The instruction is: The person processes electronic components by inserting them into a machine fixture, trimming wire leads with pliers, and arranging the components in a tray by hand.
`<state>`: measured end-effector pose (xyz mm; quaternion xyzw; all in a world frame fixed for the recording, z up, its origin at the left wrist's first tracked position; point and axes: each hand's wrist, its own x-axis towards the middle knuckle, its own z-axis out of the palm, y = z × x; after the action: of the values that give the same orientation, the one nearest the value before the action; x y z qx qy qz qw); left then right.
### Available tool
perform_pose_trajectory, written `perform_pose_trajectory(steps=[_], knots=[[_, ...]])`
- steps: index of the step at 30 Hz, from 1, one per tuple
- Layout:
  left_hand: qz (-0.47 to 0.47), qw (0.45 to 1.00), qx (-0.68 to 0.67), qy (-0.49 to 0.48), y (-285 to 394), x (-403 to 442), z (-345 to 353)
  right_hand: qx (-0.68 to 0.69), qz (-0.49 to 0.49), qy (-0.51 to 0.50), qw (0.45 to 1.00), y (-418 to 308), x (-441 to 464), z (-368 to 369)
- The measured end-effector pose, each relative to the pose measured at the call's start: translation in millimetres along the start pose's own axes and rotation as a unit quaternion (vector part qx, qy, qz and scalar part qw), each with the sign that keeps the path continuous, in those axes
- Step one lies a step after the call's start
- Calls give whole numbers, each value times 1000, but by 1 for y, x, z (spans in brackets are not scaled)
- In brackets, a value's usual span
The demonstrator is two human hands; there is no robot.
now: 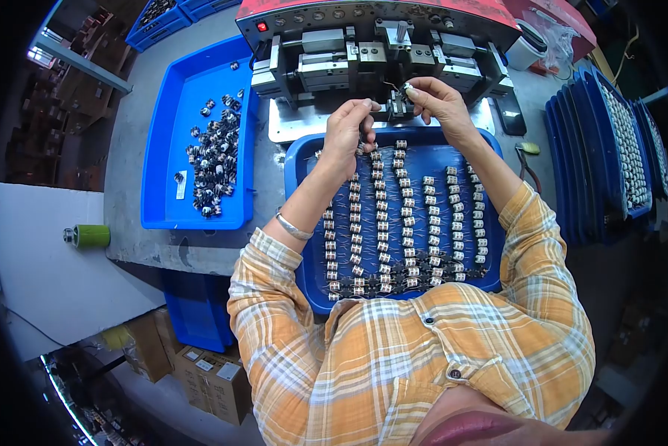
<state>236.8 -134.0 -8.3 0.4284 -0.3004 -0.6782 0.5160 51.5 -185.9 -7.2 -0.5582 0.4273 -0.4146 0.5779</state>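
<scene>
My right hand (442, 108) is closed in a pinch on a small white-ended coil part (410, 88), at the front of the machine's metal fixture (399, 105). Thin wire shows beside that part. My left hand (352, 128) is also closed, fingertips together just left of the fixture. Something dark shows beneath its fingers, too small to name. Below both hands lies a blue tray (292, 178), with small white-and-dark coil parts (407, 202) laid in several columns, thin wire leads sticking out sideways.
At the left, a blue bin (157, 175) holds a loose heap of similar parts (218, 152). The red-topped machine (386, 15) stands at the back. Pliers (528, 157) and a dark phone-like object (510, 113) lie at the right, near stacked blue trays (583, 149).
</scene>
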Motion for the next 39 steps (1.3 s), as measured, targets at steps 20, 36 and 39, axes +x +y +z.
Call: perform_pose_trajectory(steps=[20, 36, 39], knots=[[-5, 999, 31, 16, -4, 10, 10, -366, -280, -87, 883, -13, 3, -5], [40, 984, 174, 18, 3, 20, 16, -147, 42, -69, 986, -8, -7, -12], [33, 980, 194, 11, 0, 24, 16, -135, 53, -76, 987, -6, -7, -10]])
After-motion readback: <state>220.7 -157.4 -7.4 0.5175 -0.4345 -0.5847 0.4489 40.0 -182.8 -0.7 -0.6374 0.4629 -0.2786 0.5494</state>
